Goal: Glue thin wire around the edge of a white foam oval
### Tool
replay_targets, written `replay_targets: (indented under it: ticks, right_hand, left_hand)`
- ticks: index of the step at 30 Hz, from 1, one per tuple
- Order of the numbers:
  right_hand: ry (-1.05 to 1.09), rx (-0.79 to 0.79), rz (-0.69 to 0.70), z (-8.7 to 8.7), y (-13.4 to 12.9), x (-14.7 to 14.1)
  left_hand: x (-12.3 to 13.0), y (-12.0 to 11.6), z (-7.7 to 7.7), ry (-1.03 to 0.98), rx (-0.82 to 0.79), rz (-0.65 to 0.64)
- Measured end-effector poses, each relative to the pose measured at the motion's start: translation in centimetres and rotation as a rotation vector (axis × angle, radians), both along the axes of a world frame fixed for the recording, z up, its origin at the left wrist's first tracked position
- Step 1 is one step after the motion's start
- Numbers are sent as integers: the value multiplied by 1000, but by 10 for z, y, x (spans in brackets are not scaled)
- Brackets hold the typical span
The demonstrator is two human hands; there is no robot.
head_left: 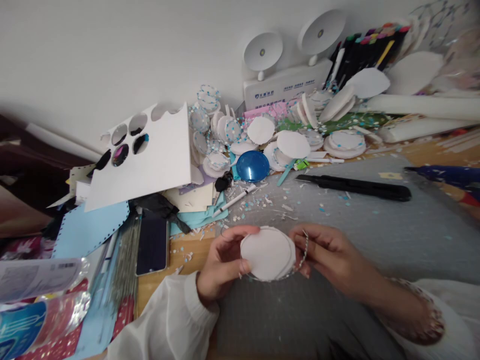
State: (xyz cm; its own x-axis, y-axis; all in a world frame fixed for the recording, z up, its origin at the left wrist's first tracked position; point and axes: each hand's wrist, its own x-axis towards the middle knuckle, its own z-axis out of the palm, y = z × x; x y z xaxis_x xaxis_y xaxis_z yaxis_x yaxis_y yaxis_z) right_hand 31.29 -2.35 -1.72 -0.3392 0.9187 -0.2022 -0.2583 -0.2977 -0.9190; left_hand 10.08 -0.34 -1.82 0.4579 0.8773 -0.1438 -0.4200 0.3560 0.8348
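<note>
A white round disc (267, 252), apparently of stacked card or foam, is gripped at its left side by my left hand (225, 262), thumb on the front face. Along the lower and right rim of the disc runs a thin twisted cord (306, 245). My right hand (324, 252) pinches this cord at the disc's right edge, the fingers partly hiding it. Both hands are above the grey cutting mat (258, 320).
A black utility knife (354, 187) lies on the mat beyond my right hand. Behind are a blue round lid (252, 166), several white discs (293, 145), a punched white sheet (150, 160) and a two-headed lamp (288, 85). A phone (152, 245) and plastic bottle (41, 320) lie left.
</note>
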Motion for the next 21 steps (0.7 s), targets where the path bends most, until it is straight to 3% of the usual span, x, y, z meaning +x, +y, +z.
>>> replay_targets:
  ticks: [7,12,18,21]
  right_hand:
    - [17,-76,-56,2,2,-3]
    - [-96,-13,-69,2,1,-2]
    - [-79,81,-129,2,1,0]
    - [15,-2,-91,-1,2,0]
  left_hand:
    - [-1,-1,4,-11,-51,-32]
    - [-2,-2,7,-3,-135,-37]
    - [-1,-1,10,42,-111,-54]
    - [-1,-1,9,64,-116,-62]
